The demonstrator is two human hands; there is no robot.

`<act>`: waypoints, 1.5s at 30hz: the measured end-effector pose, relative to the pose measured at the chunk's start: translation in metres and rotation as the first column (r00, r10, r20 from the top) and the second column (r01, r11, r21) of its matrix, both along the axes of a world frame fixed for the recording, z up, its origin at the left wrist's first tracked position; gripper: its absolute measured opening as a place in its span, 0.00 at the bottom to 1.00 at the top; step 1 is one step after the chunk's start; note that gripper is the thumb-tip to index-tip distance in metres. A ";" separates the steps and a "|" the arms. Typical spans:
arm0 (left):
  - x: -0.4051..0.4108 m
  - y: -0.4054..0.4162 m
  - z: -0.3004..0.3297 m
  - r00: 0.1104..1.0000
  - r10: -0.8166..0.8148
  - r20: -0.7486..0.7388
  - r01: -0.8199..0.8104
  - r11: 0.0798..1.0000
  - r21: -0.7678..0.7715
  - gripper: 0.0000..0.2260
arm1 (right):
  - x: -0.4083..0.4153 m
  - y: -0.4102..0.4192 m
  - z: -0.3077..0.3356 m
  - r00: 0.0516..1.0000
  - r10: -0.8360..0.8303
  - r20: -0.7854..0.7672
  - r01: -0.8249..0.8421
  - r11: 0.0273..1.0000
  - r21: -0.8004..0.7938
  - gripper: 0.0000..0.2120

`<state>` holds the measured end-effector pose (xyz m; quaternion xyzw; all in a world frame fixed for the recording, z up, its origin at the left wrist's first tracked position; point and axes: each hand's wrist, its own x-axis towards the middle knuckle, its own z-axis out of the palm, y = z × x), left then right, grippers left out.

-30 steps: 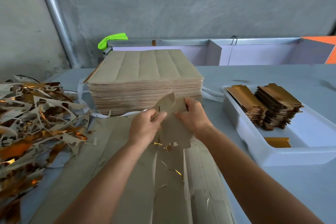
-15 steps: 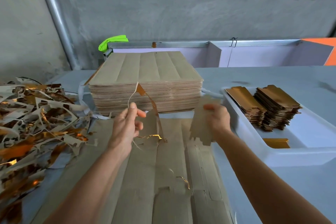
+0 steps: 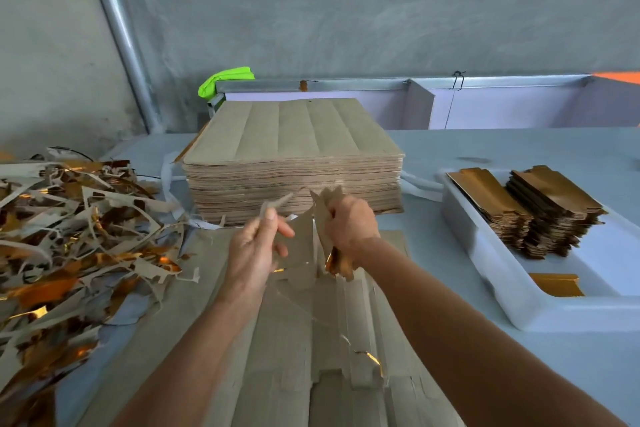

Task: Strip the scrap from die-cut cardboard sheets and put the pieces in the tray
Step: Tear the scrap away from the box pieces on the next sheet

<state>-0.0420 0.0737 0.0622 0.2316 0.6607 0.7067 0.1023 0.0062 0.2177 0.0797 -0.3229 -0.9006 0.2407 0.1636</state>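
A die-cut cardboard sheet [image 3: 277, 340] lies flat in front of me, brown side up, partly torn apart. My left hand [image 3: 254, 250] pinches a thin scrap strip [image 3: 278, 203] above it. My right hand [image 3: 349, 229] grips a cut cardboard piece [image 3: 325, 215], brown outside with gold foil showing at its lower end. Both hands are close together over the sheet's far end. A white tray [image 3: 502, 274] at the right holds two stacks of gold pieces [image 3: 540, 208] and one loose gold piece [image 3: 557, 284].
A tall stack of uncut brown sheets [image 3: 294, 156] stands just behind my hands. A heap of gold and grey scrap strips [image 3: 76, 236] covers the table's left side. A grey wall, a metal pipe [image 3: 121, 35] and a green cloth [image 3: 225, 78] are behind.
My right hand came back from the tray side to the middle, still holding the piece. My left hand moved right to meet it, with the scrap strip still pinched.
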 end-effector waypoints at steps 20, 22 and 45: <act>-0.025 -0.018 -0.009 0.865 0.090 -0.494 -0.419 0.670 -0.613 0.18 | 0.040 0.048 -0.035 0.789 -0.554 -0.266 0.255 0.689 -0.678 0.07; -0.026 -0.022 -0.007 0.805 -0.095 -0.585 -0.503 0.414 -0.759 0.13 | 0.051 0.054 -0.031 0.797 -0.516 -0.313 0.256 0.759 -0.599 0.13; 0.036 -0.009 -0.009 0.884 -0.146 -0.445 -0.173 0.781 -0.600 0.16 | 0.075 0.003 0.006 0.739 -0.313 -0.596 -0.074 0.842 -0.534 0.19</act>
